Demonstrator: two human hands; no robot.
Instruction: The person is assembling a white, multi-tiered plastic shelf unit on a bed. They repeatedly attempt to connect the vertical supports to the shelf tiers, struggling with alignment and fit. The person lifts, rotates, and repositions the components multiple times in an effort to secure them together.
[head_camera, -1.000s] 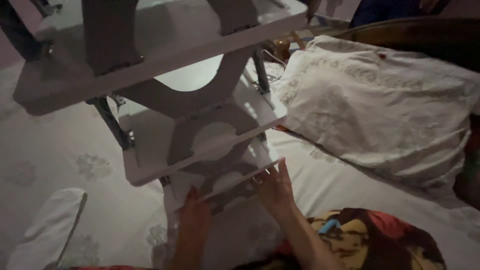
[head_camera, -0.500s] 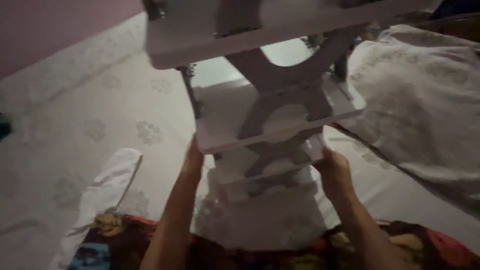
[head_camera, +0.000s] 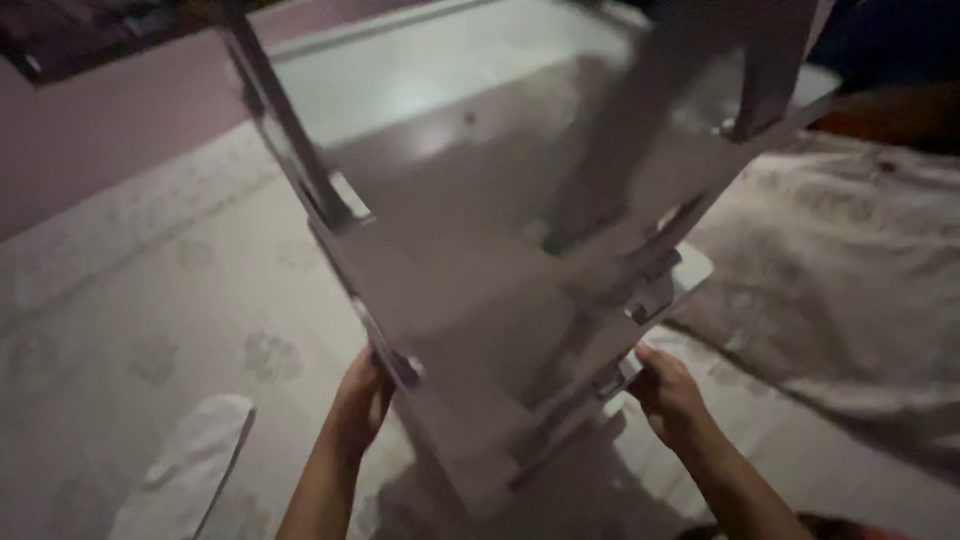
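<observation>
A white tiered shelf rack (head_camera: 470, 290) with dark metal posts fills the middle of the head view, tilted toward me over a bed. My left hand (head_camera: 362, 402) grips the left edge of a lower shelf. At the right edge of the same lower part, my right hand (head_camera: 668, 392) is closed around the shelf edge. Both forearms reach up from the bottom of the picture. The rack's top is cut off by the frame.
A pale patterned bedsheet (head_camera: 150, 340) covers the mattress. A white folded cloth (head_camera: 185, 480) lies at the lower left. A crumpled white pillow or blanket (head_camera: 850, 290) lies at the right. A pinkish wall (head_camera: 90, 150) stands behind.
The rack has been lifted and tilted closer to me, filling more of the view. Both hands slid to grip its lower shelf edges; the colourful cloth dropped out of view.
</observation>
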